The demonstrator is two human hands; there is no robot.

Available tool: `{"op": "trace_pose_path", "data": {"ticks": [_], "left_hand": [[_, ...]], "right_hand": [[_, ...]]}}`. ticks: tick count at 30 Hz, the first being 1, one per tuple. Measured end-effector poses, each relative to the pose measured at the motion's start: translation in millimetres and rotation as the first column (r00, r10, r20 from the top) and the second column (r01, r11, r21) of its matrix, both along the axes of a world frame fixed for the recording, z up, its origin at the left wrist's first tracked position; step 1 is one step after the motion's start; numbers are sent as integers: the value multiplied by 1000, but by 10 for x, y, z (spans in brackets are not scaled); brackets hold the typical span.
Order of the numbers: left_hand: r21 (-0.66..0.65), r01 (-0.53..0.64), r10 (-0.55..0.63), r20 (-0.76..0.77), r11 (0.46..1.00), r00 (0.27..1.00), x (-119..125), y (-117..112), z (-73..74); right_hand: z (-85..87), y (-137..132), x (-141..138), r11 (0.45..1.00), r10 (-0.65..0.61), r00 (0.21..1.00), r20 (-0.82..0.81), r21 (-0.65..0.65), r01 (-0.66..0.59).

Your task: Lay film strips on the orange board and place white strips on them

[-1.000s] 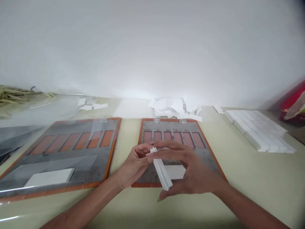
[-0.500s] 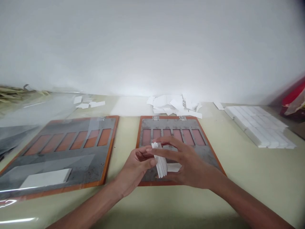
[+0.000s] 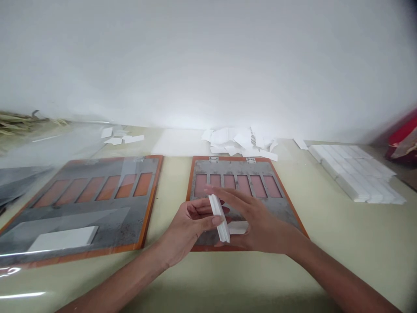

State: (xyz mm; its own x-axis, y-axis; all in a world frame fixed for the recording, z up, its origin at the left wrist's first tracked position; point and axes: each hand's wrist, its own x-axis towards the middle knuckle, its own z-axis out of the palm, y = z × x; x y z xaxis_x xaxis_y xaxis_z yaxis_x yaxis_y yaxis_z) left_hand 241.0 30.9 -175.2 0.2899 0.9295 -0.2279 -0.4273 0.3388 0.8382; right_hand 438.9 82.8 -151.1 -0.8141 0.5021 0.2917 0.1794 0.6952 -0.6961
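Between my hands stands a small stack of narrow white paper cards, tilted, its edges fairly even. My left hand pinches it, thumb on the near face and fingers behind. My right hand spans the same stack, fingertips at its upper end and thumb by its lower end. Below them lies a grey metal plate in an orange-brown frame, with a row of pink rectangular slots and hinges at its far edge. A white card piece shows on this plate, partly hidden by my right hand.
Left is a similar framed plate with orange slots and a white stack, under a clear sheet. Loose white paper pieces lie by the wall. Rows of stacked white cards are at right, near a red object.
The stack's edges have become more even and it looks slimmer from my view. My right fingers have lifted off its front face toward the upper end, and my left thumb has shifted right.
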Motion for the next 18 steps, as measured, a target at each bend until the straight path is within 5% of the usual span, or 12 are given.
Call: {"op": "trace_pose_path", "data": {"ticks": [18], "left_hand": [[-59,-40,37,-51,997,998,36,-27,1]], "right_hand": [[-70,12,14,998,-48,998,43,-40,49]]}}
